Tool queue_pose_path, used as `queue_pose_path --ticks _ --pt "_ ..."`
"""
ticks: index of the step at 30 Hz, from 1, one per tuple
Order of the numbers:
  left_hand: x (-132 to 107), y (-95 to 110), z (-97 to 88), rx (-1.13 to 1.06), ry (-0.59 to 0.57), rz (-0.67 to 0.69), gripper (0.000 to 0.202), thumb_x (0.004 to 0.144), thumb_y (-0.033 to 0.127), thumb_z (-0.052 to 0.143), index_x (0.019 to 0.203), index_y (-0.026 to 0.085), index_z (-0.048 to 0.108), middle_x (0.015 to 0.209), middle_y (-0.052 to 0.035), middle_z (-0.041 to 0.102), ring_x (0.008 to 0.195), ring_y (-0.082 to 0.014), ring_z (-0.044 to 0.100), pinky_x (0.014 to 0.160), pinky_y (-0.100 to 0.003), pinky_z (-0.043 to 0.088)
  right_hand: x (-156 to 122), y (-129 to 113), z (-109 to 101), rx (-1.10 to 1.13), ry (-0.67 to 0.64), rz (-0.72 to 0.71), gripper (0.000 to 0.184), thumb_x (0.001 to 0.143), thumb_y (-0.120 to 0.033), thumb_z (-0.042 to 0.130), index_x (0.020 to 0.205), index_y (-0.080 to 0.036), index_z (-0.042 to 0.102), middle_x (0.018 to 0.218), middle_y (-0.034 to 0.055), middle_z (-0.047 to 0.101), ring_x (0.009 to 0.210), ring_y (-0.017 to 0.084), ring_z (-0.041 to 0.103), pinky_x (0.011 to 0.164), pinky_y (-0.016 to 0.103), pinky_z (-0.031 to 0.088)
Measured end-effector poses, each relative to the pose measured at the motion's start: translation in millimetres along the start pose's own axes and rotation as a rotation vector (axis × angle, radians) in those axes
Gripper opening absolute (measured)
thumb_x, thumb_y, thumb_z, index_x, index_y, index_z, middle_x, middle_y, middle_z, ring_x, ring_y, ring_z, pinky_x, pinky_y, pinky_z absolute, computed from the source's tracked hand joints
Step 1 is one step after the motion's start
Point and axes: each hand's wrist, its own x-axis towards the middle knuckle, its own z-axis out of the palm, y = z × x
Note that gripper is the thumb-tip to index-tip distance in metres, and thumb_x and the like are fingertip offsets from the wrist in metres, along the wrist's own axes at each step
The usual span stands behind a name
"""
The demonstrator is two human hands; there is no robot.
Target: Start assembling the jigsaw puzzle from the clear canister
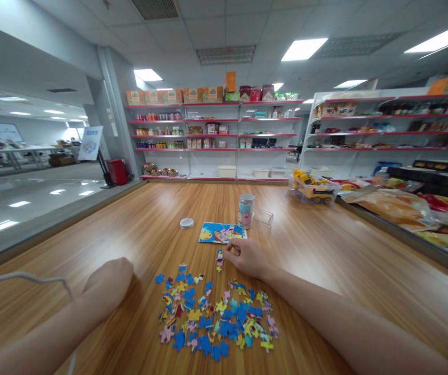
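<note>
My right hand (246, 256) rests on the table with its fingers curled together, the fingertips at the right side of a short strip of joined puzzle pieces (220, 260). Whether something small is between those fingertips, I cannot make out. Off to the left, my left hand (110, 278) lies on the wood with its back up and its fingers hidden. Loose puzzle pieces (204, 344), mostly blue, yellow and pink, spread between my forearms. Just beyond the strip lies a picture card (216, 233), blue with a pink figure.
Behind the card stands a printed canister (246, 211) with a metal lid; a clear cylinder (263, 216) lies beside it. A round white lid (186, 223) is farther left. A clear bin (313, 191) holds yellow toy trucks. A white cable (24, 276) crosses my left wrist.
</note>
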Motion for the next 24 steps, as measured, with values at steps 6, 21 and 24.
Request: queue_pose_path --ticks 6,21,24 --pt "53 31 12.4 -0.185 0.159 -0.348 0.027 0.077 0.007 0.048 0.094 0.003 0.068 0.085 -0.0261 0.069 0.085 -0.0394 0.068 0.067 -0.043 0.05 0 2 1 -0.018 -0.002 0.013 0.012 0.079 -0.025 0.061 0.073 -0.016 0.066 0.052 -0.0051 0.044 0.05 0.01 0.04 0.05 0.022 0.025" --pt "129 50 34.8 -0.673 0.708 -0.623 0.037 0.087 0.03 0.034 0.082 0.013 0.067 0.078 -0.0159 0.066 0.069 -0.0267 0.059 0.059 -0.034 0.039 0 -1 1 0.034 0.009 0.018 0.008 0.076 -0.02 0.062 0.069 -0.016 0.066 0.049 -0.005 0.045 0.048 0.01 0.041 0.048 0.022 0.026" --pt "131 50 40.9 -0.704 0.69 -0.422 0.03 0.08 0.035 0.043 0.059 0.018 0.055 0.055 -0.0044 0.049 0.058 -0.0202 0.05 0.054 -0.029 0.032 0 -1 2 0.045 0.002 0.019 0.006 0.073 -0.018 0.063 0.069 -0.016 0.066 0.048 -0.0056 0.044 0.047 0.009 0.039 0.048 0.022 0.026"
